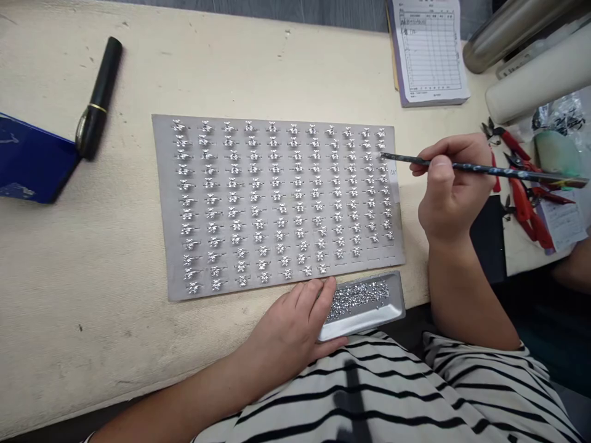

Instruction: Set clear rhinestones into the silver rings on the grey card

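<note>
My right hand [455,184] pinches a thin dark patterned stick [489,171], whose tip is at the upper right of a grey board [161,203]. Rows of small shiny silver pieces [276,167] stand in slits on this board. At the board's lower right a few slits hold nothing. Below the board lies a small metal tray [369,323] with many tiny sparkling stones [355,299] in it. My left hand [295,320] grips the tray's left end, its fingertips near the board's bottom edge.
A black pen [102,92] rests on a blue box [34,160] at the left. A pad of forms [431,52] lies at the top right. Red-handled pliers [524,209], a white roll [540,77] and a metal cylinder [508,31] are at the far right.
</note>
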The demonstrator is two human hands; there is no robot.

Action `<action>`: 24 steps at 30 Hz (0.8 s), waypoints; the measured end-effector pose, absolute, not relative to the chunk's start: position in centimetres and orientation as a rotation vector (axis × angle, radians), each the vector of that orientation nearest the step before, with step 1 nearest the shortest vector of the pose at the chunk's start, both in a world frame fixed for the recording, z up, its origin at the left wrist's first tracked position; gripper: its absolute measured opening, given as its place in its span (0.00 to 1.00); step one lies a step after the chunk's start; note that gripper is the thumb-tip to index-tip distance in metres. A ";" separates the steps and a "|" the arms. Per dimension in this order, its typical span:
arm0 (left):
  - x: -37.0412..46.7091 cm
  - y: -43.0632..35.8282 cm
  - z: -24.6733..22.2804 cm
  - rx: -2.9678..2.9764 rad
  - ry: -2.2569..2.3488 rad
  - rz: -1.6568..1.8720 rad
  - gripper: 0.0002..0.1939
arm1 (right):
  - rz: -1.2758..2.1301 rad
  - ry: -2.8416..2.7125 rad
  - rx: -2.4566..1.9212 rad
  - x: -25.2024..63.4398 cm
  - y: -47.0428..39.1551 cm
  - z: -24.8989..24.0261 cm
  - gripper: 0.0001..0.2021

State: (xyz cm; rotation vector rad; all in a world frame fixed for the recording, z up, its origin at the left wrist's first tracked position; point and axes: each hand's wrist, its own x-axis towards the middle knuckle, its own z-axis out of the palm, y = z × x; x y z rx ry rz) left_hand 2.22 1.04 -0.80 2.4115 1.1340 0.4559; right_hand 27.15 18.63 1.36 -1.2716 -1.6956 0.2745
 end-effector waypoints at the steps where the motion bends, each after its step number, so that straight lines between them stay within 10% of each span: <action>1: 2.2 1.0 -0.8 2.414 1.136 0.454 0.38 | 0.275 -1.692 -1.266 27.1 18.6 1.4 0.08; 24: 2.2 0.9 -0.8 2.400 1.121 0.425 0.40 | 0.269 -1.642 -1.264 26.7 18.6 1.3 0.08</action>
